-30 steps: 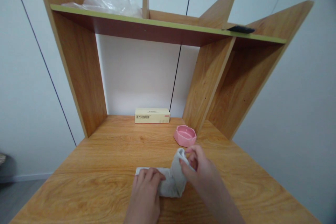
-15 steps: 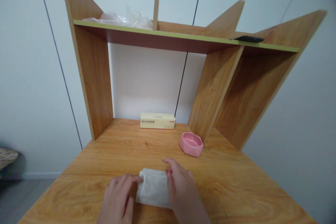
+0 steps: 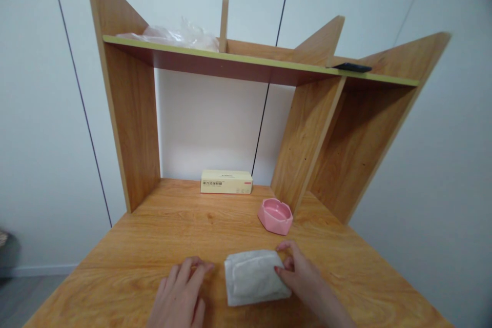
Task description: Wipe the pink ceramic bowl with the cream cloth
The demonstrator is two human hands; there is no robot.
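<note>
A flat, folded white cloth point(image 3: 255, 278) lies near the front of the wooden desk, layered at its left edge. My right hand point(image 3: 302, 274) grips its right end, the thumb on top and the index finger at the far corner; the other fingertips are partly hidden. To the left of the cloth, my left hand point(image 3: 179, 292) is on or just above the desk, fingers spread and slightly bent. A small gap separates its fingertips from the cloth, and nothing is in it.
Beyond the cloth stands a pink angular ashtray point(image 3: 275, 215). A cream cling-film box point(image 3: 226, 183) sits at the back of the desk point(image 3: 184, 230). Overhead, the hutch shelf point(image 3: 246, 64) holds a clear plastic bag point(image 3: 180, 36) and a dark flat object point(image 3: 352, 67).
The cloth has shifted right and turned slightly with my right hand. My left hand has come away from its left edge. The camera view has moved a little.
</note>
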